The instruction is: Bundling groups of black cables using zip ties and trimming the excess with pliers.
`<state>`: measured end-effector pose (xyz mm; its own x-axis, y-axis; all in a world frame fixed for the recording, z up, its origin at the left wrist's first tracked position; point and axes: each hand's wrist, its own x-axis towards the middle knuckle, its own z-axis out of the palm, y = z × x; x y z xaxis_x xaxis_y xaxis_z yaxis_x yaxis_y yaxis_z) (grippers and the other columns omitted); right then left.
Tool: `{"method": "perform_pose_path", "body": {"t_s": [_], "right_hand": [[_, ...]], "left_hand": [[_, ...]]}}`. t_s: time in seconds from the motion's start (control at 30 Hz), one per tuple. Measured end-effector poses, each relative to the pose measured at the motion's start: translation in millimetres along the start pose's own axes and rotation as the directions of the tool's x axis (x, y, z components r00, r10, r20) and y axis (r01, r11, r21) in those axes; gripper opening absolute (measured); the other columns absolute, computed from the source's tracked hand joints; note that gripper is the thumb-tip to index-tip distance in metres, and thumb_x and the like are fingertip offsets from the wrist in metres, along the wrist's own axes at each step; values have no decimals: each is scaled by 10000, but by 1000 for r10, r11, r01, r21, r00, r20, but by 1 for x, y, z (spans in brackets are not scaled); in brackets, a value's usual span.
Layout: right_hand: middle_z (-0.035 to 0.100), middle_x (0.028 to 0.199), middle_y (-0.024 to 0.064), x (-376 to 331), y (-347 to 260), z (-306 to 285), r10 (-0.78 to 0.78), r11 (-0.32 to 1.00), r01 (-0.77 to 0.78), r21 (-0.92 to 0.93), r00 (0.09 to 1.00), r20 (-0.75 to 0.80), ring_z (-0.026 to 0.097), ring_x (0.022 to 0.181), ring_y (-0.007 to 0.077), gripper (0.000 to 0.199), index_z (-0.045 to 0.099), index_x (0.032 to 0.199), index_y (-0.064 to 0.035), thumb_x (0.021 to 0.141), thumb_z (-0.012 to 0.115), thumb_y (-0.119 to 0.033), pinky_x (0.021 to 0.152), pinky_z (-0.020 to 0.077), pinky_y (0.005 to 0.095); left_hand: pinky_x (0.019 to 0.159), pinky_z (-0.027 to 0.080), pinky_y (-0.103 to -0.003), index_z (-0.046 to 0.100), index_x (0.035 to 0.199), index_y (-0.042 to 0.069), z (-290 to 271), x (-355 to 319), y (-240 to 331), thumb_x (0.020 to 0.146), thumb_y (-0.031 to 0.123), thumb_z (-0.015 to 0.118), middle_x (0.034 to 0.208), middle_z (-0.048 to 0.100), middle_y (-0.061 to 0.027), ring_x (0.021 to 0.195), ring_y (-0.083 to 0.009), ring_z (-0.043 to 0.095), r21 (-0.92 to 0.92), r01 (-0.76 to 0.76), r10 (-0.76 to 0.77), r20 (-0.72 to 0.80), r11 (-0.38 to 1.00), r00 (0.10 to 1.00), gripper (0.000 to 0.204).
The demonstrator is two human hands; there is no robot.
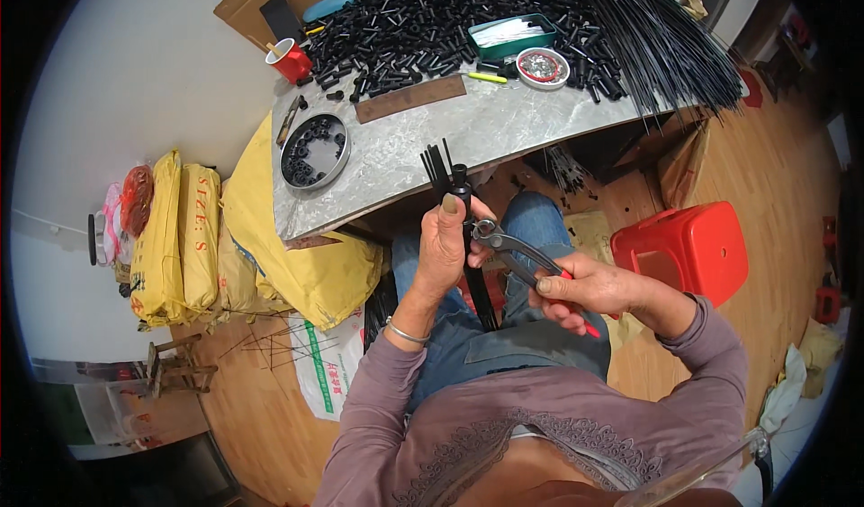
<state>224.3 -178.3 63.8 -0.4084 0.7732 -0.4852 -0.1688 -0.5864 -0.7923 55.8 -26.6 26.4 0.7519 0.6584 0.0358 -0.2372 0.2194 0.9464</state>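
Note:
My left hand (441, 244), thumb up, is wrapped round a bundle of thin black rods (436, 170) held upright over my lap. A short black tubular piece (460, 181) with a knob-like top stands among the rods beside my thumb. In my right hand (594, 289) is a pair of pliers (520, 248) with dark metal arms and red grips. The pliers' jaws are close to my left fingers, next to the black tubular piece. Whether the jaws touch it, I cannot tell. Below my left hand the rods run down between my knees.
A grey table (396, 161) bears a heap of black tubular parts (405, 35), long black rods (661, 44), a round tin (315, 152), a green tray (513, 37) and a red mug (288, 61). To the right stands a red stool (688, 251); yellow sacks (297, 246) lie left.

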Motion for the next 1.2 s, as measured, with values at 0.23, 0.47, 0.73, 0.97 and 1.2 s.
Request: {"method": "perform_pose_path", "body": {"t_s": [0.23, 0.47, 0.73, 0.97, 1.2], "right_hand": [[490, 665, 6, -6, -11, -1, 171, 985, -171, -2, 985, 35, 475, 493, 100, 343, 474, 869, -46, 982, 469, -370, 428, 406, 248], [623, 804, 53, -6, -12, -10, 1, 926, -47, -375, 992, -122, 614, 656, 122, 336, 524, 1131, 13, 968, 517, -280, 582, 486, 262], [632, 820, 62, -3, -58, -23, -142, 830, -37, -556, 951, -274, 623, 666, 119, 360, 510, 1250, 10, 955, 529, -196, 569, 485, 230], [636, 852, 83, 9, -46, -27, 137, 947, -143, -289, 990, -39, 652, 695, 159, 360, 483, 1225, 47, 976, 495, -213, 600, 530, 283], [599, 774, 51, 7, -56, -27, 163, 972, -159, -175, 987, 12, 630, 639, 131, 380, 509, 1145, 41, 973, 502, -298, 563, 529, 265]], "left_hand": [[359, 323, -230, 519, 798, 7, -2, 2, 2, 907, 643, 350, 492, 414, -12, 381, -84, 400, -43, 23, -21, 68, 999, 998, 668], [366, 329, -237, 515, 822, 13, -4, 6, -1, 927, 621, 338, 495, 405, -15, 379, -93, 389, -27, 10, -11, -48, 1000, 999, 642], [378, 330, -257, 513, 858, 11, -12, 10, -6, 943, 593, 338, 512, 400, -18, 383, -103, 371, -102, 35, -40, -49, 994, 998, 614], [395, 344, -233, 538, 843, -14, -17, 11, -8, 949, 577, 354, 538, 445, -17, 413, -83, 414, -142, 42, -47, -36, 989, 998, 627], [394, 347, -222, 544, 803, -4, -15, 12, -4, 943, 581, 366, 532, 443, -8, 410, -78, 419, -146, 46, -50, -21, 988, 999, 627]]}}
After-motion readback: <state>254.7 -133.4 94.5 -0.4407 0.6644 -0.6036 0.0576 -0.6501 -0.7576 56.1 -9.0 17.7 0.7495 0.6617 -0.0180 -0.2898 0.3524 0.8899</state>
